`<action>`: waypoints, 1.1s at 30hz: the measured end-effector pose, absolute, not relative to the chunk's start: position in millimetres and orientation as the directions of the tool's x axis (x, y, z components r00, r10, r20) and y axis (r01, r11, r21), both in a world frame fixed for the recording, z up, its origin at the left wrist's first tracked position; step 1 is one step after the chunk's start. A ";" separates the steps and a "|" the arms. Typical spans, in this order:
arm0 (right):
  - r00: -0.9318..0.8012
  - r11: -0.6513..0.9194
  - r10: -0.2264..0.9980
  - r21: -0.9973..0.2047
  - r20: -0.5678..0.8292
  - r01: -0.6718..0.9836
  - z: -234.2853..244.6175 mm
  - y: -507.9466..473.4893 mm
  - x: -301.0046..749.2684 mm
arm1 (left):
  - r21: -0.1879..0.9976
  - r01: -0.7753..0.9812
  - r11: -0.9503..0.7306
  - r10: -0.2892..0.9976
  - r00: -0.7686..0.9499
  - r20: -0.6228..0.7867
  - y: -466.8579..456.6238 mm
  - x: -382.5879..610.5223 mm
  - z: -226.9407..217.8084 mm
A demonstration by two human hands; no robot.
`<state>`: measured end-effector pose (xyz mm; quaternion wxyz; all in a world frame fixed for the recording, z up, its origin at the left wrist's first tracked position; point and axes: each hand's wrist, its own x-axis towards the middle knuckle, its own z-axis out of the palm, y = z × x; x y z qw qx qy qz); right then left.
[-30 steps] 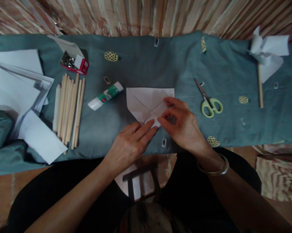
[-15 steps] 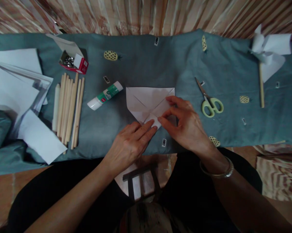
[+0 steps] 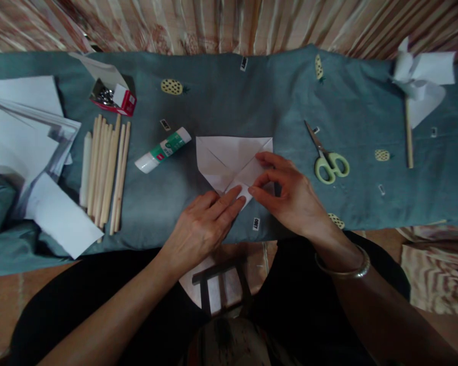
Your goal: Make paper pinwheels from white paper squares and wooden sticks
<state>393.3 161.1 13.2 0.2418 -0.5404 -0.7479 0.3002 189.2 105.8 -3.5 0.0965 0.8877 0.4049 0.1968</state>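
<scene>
A white square sheet of paper point(image 3: 232, 150) lies on the cloth in front of me, with slanting lines running inward from its corners. Its near corner is partly folded and covered by fingers. My left hand point(image 3: 208, 218) rests on that near part, fingers stretched out and pressing the paper down; its thumb is hidden. With bent fingers, my right hand point(image 3: 285, 190) holds the sheet's right side, thumb and index finger at the small folded piece beside the left fingertips. A glue stick point(image 3: 163, 150) lies left of the sheet, scissors point(image 3: 330, 162) with green handles to the right.
Several wooden sticks point(image 3: 107, 173) lie side by side on the left, below an open red box point(image 3: 116, 96) of small metal pieces. White paper sheets point(image 3: 19, 132) are piled at far left. A paper pinwheel point(image 3: 419, 86) on a stick lies at far right on the green tablecloth point(image 3: 221, 96).
Hardly anything differs. My right index and other fingers have shifted slightly left on the paper; my left hand stays in place. The whole view has drifted a little.
</scene>
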 end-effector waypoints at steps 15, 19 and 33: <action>-0.228 0.220 0.970 -0.687 0.081 0.693 3.6 158.9 387.1 | 0.302 0.676 -0.673 0.740 0.609 0.286 105.7 189.3 -0.6; -0.212 0.210 0.974 -0.691 0.083 0.692 2.3 158.5 385.7 | 0.313 0.675 -0.668 0.744 0.608 0.275 105.6 189.9 -0.8; -0.211 0.237 0.970 -0.692 0.124 0.682 -3.8 158.8 384.4 | 0.336 0.667 -0.665 0.747 0.604 0.277 105.7 191.0 -2.9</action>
